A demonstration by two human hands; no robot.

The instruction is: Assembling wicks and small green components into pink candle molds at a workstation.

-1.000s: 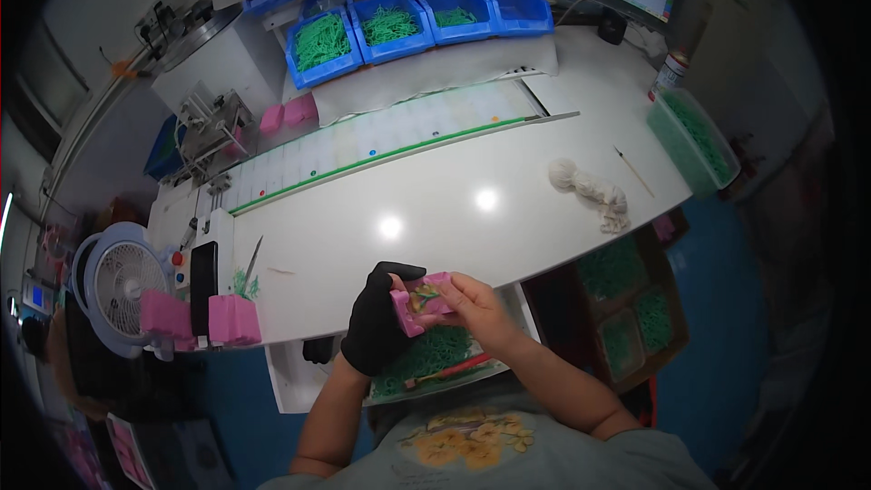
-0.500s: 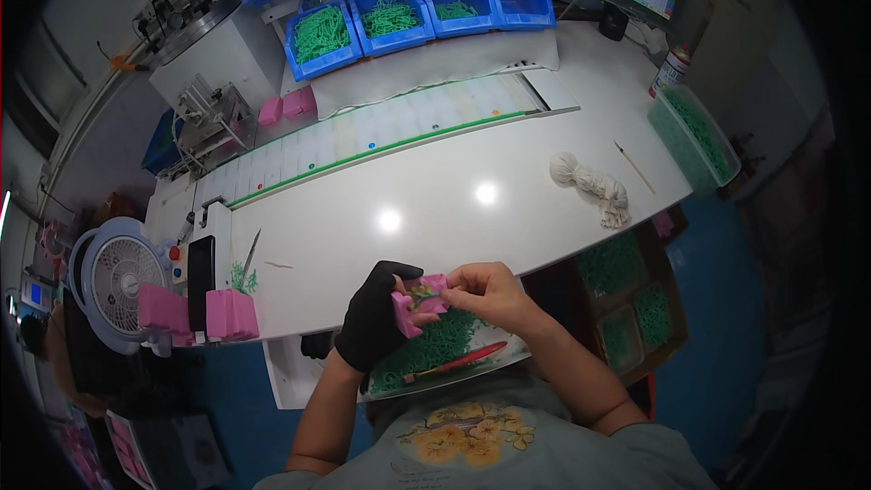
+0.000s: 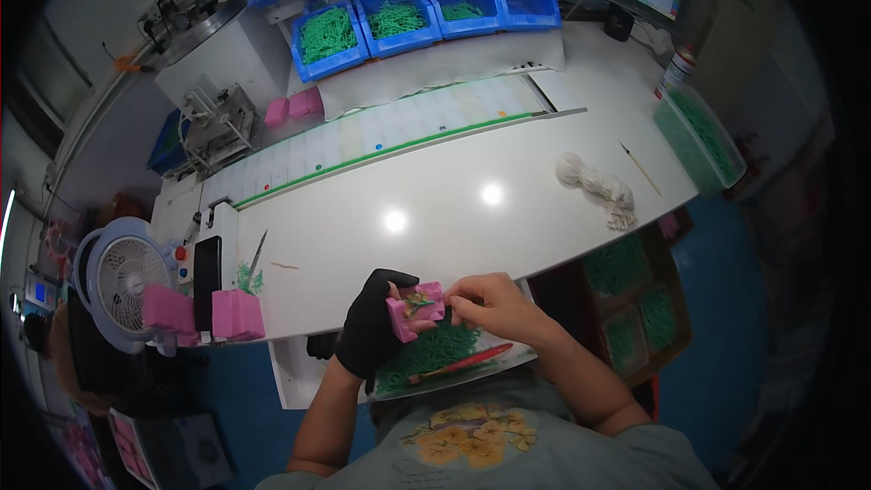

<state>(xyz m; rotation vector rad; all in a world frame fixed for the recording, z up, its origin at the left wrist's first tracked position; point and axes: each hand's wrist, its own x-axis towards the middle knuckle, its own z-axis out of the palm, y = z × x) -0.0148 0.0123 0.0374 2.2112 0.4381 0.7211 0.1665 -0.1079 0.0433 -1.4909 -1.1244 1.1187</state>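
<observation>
My left hand [image 3: 365, 334], in a black glove with bare fingertips, grips a small pink open-sided block [image 3: 397, 319] above an open drawer. Small green and yellowish bits lie in the block's hollow. Close to the block's right edge, my bare right hand [image 3: 501, 310] has its thumb and forefinger pinched together; whatever they hold is too small to make out. Below both hands, a heap of green curly pieces [image 3: 422, 358] fills the drawer, with a red-handled brush [image 3: 472, 360] lying across it.
Blue bins [image 3: 331, 63] with green pieces line the back. A cloth bundle [image 3: 594, 185] and thin stick [image 3: 642, 169] lie right, near a green-filled tub [image 3: 697, 141]. At left are tweezers [image 3: 259, 249], a fan [image 3: 127, 281] and pink blocks [image 3: 238, 315].
My right hand has drawn slightly right and down, so its fingertips sit at the pink block's edge rather than over its hollow. The left hand keeps its grip. The whole view has shifted slightly.
</observation>
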